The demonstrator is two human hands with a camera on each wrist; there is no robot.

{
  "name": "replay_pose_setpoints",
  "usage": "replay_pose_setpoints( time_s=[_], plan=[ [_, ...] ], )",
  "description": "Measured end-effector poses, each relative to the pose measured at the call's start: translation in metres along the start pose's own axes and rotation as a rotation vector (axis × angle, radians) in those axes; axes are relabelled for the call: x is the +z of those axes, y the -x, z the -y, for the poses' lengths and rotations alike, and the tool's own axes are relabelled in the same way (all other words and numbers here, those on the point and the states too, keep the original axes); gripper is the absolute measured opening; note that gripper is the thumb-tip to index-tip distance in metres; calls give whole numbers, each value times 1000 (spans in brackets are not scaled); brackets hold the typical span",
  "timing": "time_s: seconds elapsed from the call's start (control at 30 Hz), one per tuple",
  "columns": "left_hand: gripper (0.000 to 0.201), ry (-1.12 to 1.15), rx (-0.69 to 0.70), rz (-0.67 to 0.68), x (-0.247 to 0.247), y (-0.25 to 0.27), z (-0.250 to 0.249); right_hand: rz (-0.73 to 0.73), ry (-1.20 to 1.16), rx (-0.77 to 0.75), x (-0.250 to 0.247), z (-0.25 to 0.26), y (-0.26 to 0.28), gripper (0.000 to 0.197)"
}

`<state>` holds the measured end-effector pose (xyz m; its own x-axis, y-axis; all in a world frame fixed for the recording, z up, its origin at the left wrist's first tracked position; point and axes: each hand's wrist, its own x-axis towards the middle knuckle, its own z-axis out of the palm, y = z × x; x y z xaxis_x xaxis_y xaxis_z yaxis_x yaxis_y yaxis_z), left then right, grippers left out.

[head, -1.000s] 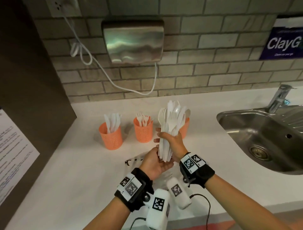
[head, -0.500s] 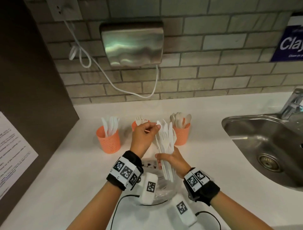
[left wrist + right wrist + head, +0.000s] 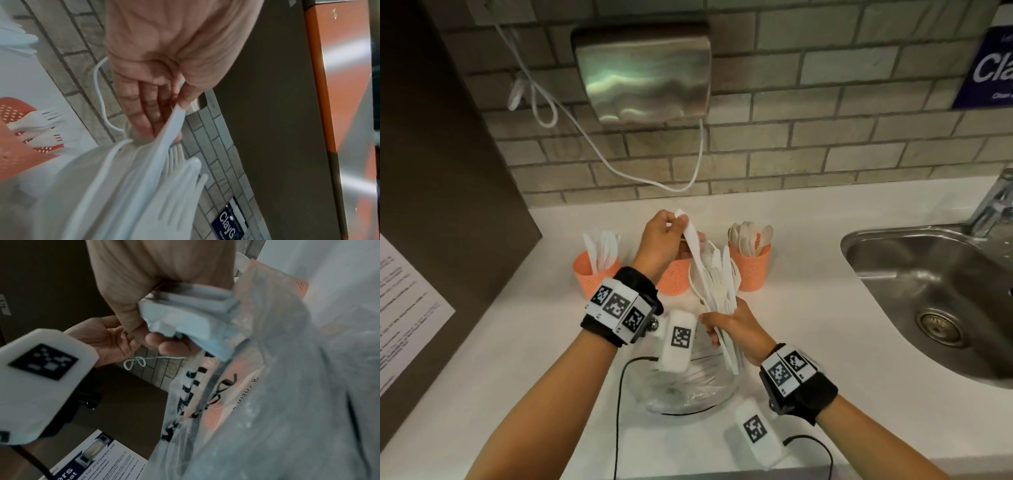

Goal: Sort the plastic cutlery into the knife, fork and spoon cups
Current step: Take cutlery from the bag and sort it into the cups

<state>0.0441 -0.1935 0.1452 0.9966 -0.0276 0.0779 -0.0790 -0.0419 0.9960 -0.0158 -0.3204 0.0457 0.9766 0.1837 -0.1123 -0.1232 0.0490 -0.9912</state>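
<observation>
My right hand [image 3: 734, 327] clamps the cutlery bundle [image 3: 717, 277] mid-frame, handles down, so tips fan out. Left hand [image 3: 662, 240] pinches one knife [image 3: 693, 243] by its tip, pulling it free for the knife cup [image 3: 595, 272] at centre-left.

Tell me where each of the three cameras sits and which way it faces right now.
Head: looks down at the counter; both forearms, left hand, right hand show.
Left wrist: looks along the palm at the fingers pinching one white piece.
Right wrist: looks along the fist gripping the cutlery bundle, plastic bag beyond.
Shared: all three show the bundle.
</observation>
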Motion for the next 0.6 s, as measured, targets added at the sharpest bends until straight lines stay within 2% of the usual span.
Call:
replay_pose_setpoints(
  time_s=[0.07, 0.17, 0.33, 0.4, 0.5, 0.6],
  plan=[
    [19, -65, -4, 21, 2, 2, 1, -2, -39, 13, 2, 2, 0, 12],
    [15, -265, 182, -76, 1, 4, 12, 12, -85, 20, 7, 4, 1, 14],
    [7, -431, 315, -118, -4, 7, 15, 68, -167, 36, 12, 4, 3, 14],
    [8, -429, 349, -94, -6, 7, 18, 91, -193, 45, 13, 4, 4, 12],
    [24, -326, 321, -42, -7, 11, 21, 146, -252, 73, 17, 5, 5, 8],
    [9, -365, 344, -44, -7, 15, 25, 193, -318, 126, 20, 8, 7, 3]
  ],
)
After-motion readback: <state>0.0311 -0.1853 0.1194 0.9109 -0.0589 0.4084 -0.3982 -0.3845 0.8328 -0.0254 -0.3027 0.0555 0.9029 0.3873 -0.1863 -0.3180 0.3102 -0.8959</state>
